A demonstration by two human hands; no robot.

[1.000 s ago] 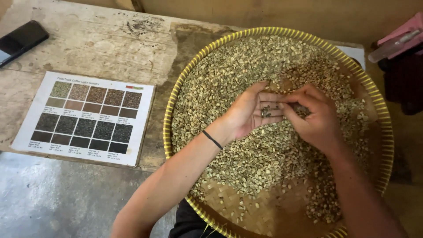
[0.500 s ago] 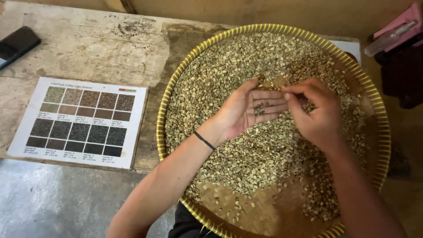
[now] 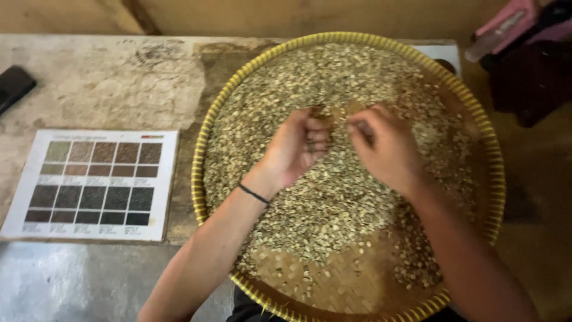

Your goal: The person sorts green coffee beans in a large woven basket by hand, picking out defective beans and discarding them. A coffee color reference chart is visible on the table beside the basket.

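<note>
- Pale green beans (image 3: pixel 333 197): a loose layer spread over most of a round woven tray, thickest in the upper and left portions. The layer thins toward the near edge, where bare brown weave shows with only scattered beans on it.
- Woven tray (image 3: pixel 357 286): shallow, round, with a yellow-banded rim. It rests on a worn table (image 3: pixel 101 77) and fills the centre and right of the view.
- Left hand (image 3: pixel 295 149): positioned over the beans near the tray's centre, fingers curled inward into a loose cup. A few dark beans appear to lie within the curl; the exact contents cannot be resolved. A thin dark band (image 3: pixel 254 194) circles the wrist.
- Right hand (image 3: pixel 387 149): just beside the left hand, apart from it by a narrow gap, back facing upward. Fingertips are drawn together and point toward the left hand, as in a pinch; motion blur prevents telling whether a bean is held between them.
- Colour chart (image 3: pixel 95 182): a white printed sheet with rows of brown, green and dark swatches, lying flat on the table to the left of the tray, near its rim.
- Dark flat device (image 3: pixel 13 86): at the far left table edge, partly out of frame.
- Pink object (image 3: pixel 506 24): upper right corner, beyond the tray, above a dark mass.
</note>
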